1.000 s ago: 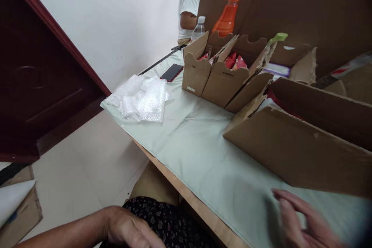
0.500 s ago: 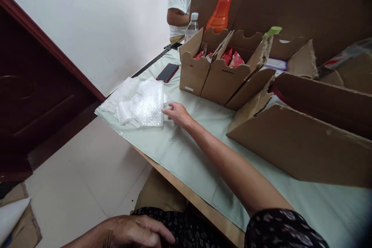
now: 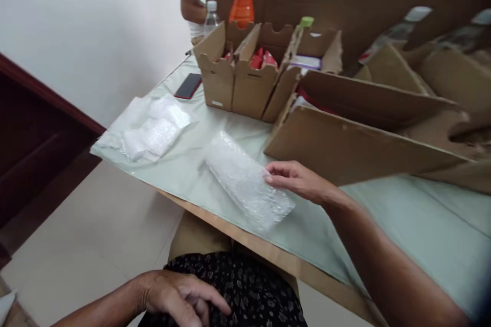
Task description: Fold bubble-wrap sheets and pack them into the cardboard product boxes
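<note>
Head view, pouch: I have a clear, flat, oblong bubble-wrap sleeve [image 3: 245,179], crinkled and shiny, dimpled all over, slightly blurred.
Surface: pale green, smooth, lightly creased cloth [image 3: 184,179] over a table with a light brown, straight front edge [image 3: 230,235].
Wrap pile: soft, overlapping heap of whitish bubble-wrap sheets [image 3: 153,130] at the table's far left corner.
Cartons: two upright, open-topped brown cardboard bins [image 3: 253,87] with wavy-cut rims, red packets [image 3: 263,59] inside the right one; nearer me, a long brown cardboard box [image 3: 345,143], open on top.
Behind bins: orange plastic bottle with orange cap [image 3: 243,2], clear plastic bottle with white cap [image 3: 210,18].
Phone: flat black slab with red edge [image 3: 188,86], between pile and bins.
My right hand [image 3: 297,180]: fingertips closed on the sleeve's right long edge, toward its near end.
My left hand [image 3: 184,296]: low over my black floral fabric [image 3: 249,286], loosely open, fingers half bent, well apart from the sleeve.
Sleeve position: over the cloth, left of my right hand, between pile and long box; can't tell if it touches the cloth.
Sleeve axis: long axis diagonal, far end pointing away and left toward the bins, near end toward the table edge and right.
</note>
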The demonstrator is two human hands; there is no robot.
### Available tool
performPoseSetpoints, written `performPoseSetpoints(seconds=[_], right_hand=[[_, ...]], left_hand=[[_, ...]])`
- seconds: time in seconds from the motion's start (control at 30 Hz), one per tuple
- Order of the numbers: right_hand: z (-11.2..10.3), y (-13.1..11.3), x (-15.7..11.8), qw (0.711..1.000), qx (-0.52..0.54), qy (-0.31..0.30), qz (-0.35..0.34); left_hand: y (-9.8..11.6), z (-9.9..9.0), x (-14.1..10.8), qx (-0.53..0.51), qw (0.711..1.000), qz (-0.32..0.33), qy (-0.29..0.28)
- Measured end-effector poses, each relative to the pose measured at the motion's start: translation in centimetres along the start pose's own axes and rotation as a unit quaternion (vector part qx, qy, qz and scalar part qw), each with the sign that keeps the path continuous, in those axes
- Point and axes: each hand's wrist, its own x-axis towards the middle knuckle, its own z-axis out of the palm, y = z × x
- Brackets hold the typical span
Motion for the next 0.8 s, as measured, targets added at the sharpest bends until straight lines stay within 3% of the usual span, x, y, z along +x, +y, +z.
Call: performPoseSetpoints(seconds=[0.1,0.17,0.3,0.37,0.43,0.47,0.53,0.6,0.67,0.73,0.8], right_hand=[[-2.7,3.8,-5.3,0.993,-0.096,0.046,0.047],[-3.5,5.7,-7.8,0.973,-0.180,0.129,0.065],[-2.4,7.5,-11.2,0.901,-0.306,0.306,0.005],[-1.0,7.9,-12.4,0.882,-0.343,0.315,-0.066],[0.2,8.4,-13.2,0.874,-0.374,0.286,-0.117],[0.6,8.7,-13.5,0.871,-0.389,0.269,-0.130],[1.2,9.4,-13.4,0.863,-0.419,0.248,-0.134],[1.5,10.1,-13.0,0.853,-0.438,0.254,-0.129],[1.6,10.4,-12.4,0.845,-0.439,0.278,-0.123],[1.6,10.2,-12.1,0.848,-0.421,0.300,-0.114],[1.5,9.5,-12.3,0.861,-0.388,0.312,-0.103]], left_hand=[[1.3,0.8,0.6,0.014,0.999,-0.027,-0.024],[2.3,1.4,0.9,0.023,0.998,-0.048,-0.021],[3.3,2.5,1.4,0.027,0.997,-0.065,-0.016],[3.9,2.7,1.3,0.031,0.997,-0.068,-0.021],[5.0,2.6,1.1,0.073,0.995,-0.071,-0.018],[5.8,2.6,1.0,0.105,0.992,-0.063,0.003],[8.0,2.4,1.2,0.178,0.979,-0.024,0.098],[10.5,2.3,1.9,0.248,0.939,0.037,0.235],[12.6,2.0,3.0,0.321,0.875,0.098,0.348],[14.2,1.3,4.4,0.407,0.797,0.155,0.419],[15.3,0.1,5.9,0.483,0.724,0.195,0.453]])
